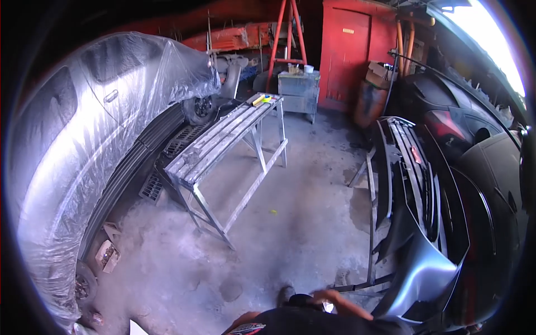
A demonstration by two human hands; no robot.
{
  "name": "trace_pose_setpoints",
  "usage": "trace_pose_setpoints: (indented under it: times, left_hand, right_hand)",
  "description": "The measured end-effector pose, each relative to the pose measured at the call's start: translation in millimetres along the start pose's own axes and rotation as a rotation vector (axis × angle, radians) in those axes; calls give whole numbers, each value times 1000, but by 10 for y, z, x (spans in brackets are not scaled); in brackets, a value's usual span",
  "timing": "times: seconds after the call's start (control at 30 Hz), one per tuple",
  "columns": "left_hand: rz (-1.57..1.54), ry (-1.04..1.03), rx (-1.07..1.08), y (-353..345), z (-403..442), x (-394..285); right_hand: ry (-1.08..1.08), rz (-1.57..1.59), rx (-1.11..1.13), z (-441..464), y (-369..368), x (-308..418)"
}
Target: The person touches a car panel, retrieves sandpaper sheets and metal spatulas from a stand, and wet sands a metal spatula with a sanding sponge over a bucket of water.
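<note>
Currently, a small dark item [301, 300] (rounded, w/ details too blurred to read) is seen low in front of the torso [301, 324], just beside the R hand [325, 295], whose grip can't be told; the L hand is out of view. Farther back, a white tub [308, 68] is set on a grey cabinet [293, 88] & a cardbd box [379, 73] is perched on a reddish-brown drum [369, 103], contents unreadable.
</note>
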State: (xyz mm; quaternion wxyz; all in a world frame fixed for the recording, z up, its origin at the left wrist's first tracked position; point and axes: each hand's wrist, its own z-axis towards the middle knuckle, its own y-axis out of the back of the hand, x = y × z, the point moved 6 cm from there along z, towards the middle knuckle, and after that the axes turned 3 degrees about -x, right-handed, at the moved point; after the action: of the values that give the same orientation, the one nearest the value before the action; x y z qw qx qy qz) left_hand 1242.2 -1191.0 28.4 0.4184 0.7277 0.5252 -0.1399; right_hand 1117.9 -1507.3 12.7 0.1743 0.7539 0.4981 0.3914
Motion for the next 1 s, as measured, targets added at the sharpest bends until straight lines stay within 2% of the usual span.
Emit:
trace_pose_setpoints:
  times: [0.07,0.1,0.13,0.17,0.2,0.23,0.27,0.3,0.33,0.4,0.43,0.47,0.53,0.57,0.6,0.63,0.73,0.77,0.83,0.9,0.93,1.0]
  left_hand:
    - [-110,-144,9,31,445,2]
    - [-133,-94,-235,582,319,-366]
    - [-164,-46,-480,1253,34,-942]
    - [-229,19,-608,1600,115,-1062]
    - [-251,14,-618,1865,340,-1131]
    - [-201,33,-743,2182,526,-1157]
    - [-148,57,-866,2497,692,-1166]
    - [-160,61,-875,2851,857,-1270]
    - [-178,23,-842,3219,1006,-1452]
    - [-196,-22,-816,3753,1416,-1552]
    - [-158,-121,-847,4106,1653,-1598]
    - [-116,-219,-872,4478,1842,-1688]
    - [-110,-255,-882,5140,2172,-1790]
    - [-103,-295,-904,5532,2345,-1876]
    - [-99,-344,-952,6036,2552,-2012]
    - [-66,-385,-1012,6511,2717,-2140]
    - [-101,-442,-1097,7635,2894,-2432]
    - [-84,-446,-1142,7992,2956,-2472]
    - [-46,-465,-1227,8593,3150,-2486]
    - [-25,-447,-1306,9086,3268,-2414]
    - [-35,-487,-1362,9294,3330,-2364]
    - [56,-433,-1452,9668,3381,-2328]
  right_hand:
    - [-71,-38,-258,364,1108,-237]
    - [-152,15,-366,164,2007,53]
    - [-59,-5,-488,350,2491,-13]
    - [-64,10,-490,378,3065,86]
    - [-65,24,-495,428,3573,187]
    - [-62,4,-487,602,3865,133]
    - [-29,65,-610,757,4179,78]
    - [7,132,-734,921,4458,26]
    - [12,124,-729,1048,4628,52]
    - [-144,180,-634,1284,4835,-26]
    - [-86,176,-674,1489,4836,-163]
    - [-30,176,-712,1693,4698,-356]
    - [-156,209,-501,2058,4255,-864]
    - [4,874,-575,1858,3977,-971]
    - [203,1515,-616,1665,4042,-1085]
    - [207,1497,-619,1682,4373,-1219]
    - [134,996,-614,1645,4599,-1127]
    - [-295,430,-208,1974,5051,-1213]
    - [-430,375,-452,2382,5343,-1598]
    - [-403,330,-617,2676,5919,-1615]
    - [-370,311,-647,2893,6237,-1585]
    - [-271,299,-654,3238,6905,-1502]
